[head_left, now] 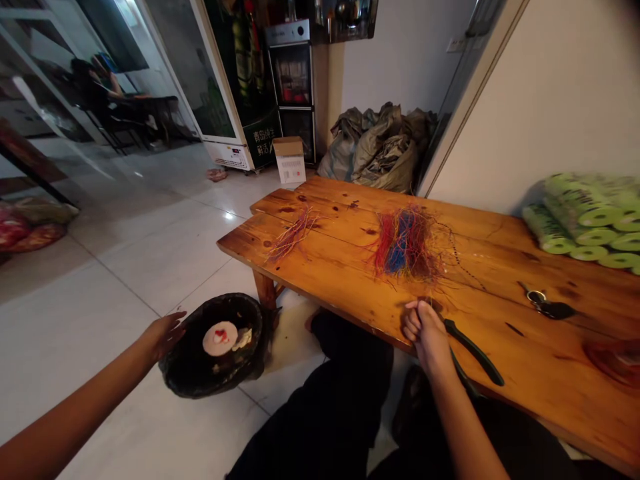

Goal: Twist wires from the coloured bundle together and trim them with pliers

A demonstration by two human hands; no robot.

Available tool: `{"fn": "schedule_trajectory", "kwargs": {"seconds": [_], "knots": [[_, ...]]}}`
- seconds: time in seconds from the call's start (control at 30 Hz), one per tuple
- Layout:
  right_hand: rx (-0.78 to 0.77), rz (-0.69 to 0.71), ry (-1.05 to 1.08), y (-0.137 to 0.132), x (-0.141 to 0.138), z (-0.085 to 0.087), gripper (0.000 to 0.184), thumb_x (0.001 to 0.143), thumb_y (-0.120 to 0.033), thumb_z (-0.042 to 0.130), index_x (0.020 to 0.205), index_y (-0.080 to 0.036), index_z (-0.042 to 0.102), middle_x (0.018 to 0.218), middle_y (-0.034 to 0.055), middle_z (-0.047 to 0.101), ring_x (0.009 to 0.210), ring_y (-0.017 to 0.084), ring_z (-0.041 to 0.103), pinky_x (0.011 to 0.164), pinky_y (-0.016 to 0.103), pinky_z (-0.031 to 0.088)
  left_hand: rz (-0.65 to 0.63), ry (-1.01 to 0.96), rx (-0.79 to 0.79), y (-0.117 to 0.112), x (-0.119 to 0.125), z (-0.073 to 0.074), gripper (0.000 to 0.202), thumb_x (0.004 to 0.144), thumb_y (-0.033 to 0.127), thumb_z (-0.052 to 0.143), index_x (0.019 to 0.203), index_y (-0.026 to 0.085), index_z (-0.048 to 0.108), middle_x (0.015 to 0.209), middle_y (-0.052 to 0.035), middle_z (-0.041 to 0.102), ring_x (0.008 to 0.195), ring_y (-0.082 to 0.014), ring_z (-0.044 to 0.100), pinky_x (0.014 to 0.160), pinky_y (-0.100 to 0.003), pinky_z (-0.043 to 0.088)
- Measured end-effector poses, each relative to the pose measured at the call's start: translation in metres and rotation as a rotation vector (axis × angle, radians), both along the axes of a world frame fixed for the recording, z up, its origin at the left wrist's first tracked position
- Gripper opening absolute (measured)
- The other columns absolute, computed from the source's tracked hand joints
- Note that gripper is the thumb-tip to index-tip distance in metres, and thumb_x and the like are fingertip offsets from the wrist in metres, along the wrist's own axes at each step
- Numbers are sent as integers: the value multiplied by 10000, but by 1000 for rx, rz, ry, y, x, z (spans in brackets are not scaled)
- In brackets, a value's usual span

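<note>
My left hand (167, 333) reaches out at the left rim of a black-lined bin (185, 380), its fingers stretched and nothing visible in them. Inside the bin lies a pale round piece (220, 338) with red bits on it. At the front edge of the wooden table (340, 287), my right hand (425, 328) is closed, thumb against curled fingers; what it pinches is too small to make out. Dark-handled pliers (473, 347) lie right beside it, their jaws partly hidden. Beyond that hand is a pile of thin red, blue and yellow wire-like strands (407, 243).
A smaller bunch of strands (295, 233) lies at the table's left end. Keys on a ring (537, 298) and green-wrapped rolls (590, 220) are to the right. Behind stand sacks (385, 147), a carton (290, 160) and a glass-door fridge (230, 157). A person (93, 90) sits far left.
</note>
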State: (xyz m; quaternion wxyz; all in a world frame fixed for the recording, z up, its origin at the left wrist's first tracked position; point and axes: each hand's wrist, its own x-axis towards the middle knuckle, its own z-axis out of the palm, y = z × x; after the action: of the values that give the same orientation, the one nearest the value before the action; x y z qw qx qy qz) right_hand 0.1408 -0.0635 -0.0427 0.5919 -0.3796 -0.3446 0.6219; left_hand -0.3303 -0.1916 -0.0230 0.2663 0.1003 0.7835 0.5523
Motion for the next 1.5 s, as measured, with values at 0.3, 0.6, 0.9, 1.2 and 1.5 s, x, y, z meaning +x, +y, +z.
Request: {"fn": "schedule_trajectory", "kwargs": {"seconds": [0.3, 0.6, 0.9, 1.2, 1.5], "knots": [[-2, 44, -15, 2, 6, -4, 250, 799, -433, 550, 763, -186, 555, 494, -104, 226, 373, 34, 133, 328, 142, 145, -48, 38, -66, -11, 43, 24, 130, 727, 82, 584, 822, 169, 565, 728, 55, 568, 674, -79, 527, 602, -147, 420], [-1, 109, -295, -4, -1, 2, 357, 788, -538, 498, 778, -184, 542, 497, -95, 234, 381, 48, 180, 352, 175, 150, -672, 368, 172, 17, 159, 49, 176, 583, 130, 712, 715, 245, 711, 822, -16, 659, 889, -220, 541, 841, -241, 412], [129, 183, -582, -14, -6, 7, 376, 840, -529, 398, 755, -206, 571, 517, -51, 321, 452, 96, 313, 410, 219, 244, -1048, 118, 359, 98, 296, 43, 277, 740, 324, 577, 973, 228, 691, 1031, -64, 678, 981, -250, 595, 898, -352, 417], [196, 351, -578, -15, -8, 5, 388, 865, -498, 377, 683, -190, 528, 484, -57, 337, 443, 95, 334, 457, 228, 286, -1122, -91, 281, 119, 331, 13, 294, 722, 386, 580, 837, 151, 713, 617, -23, 653, 592, -165, 580, 563, -261, 438], [382, -346, -1170, -10, 36, 23, 323, 908, -374, 356, 866, -190, 618, 845, 70, 628, 827, 198, 530, 779, 310, 365, -860, -153, 410, 123, 320, 10, 187, 683, 349, 629, 722, 178, 694, 832, -41, 717, 886, -223, 617, 868, -328, 432]]}}
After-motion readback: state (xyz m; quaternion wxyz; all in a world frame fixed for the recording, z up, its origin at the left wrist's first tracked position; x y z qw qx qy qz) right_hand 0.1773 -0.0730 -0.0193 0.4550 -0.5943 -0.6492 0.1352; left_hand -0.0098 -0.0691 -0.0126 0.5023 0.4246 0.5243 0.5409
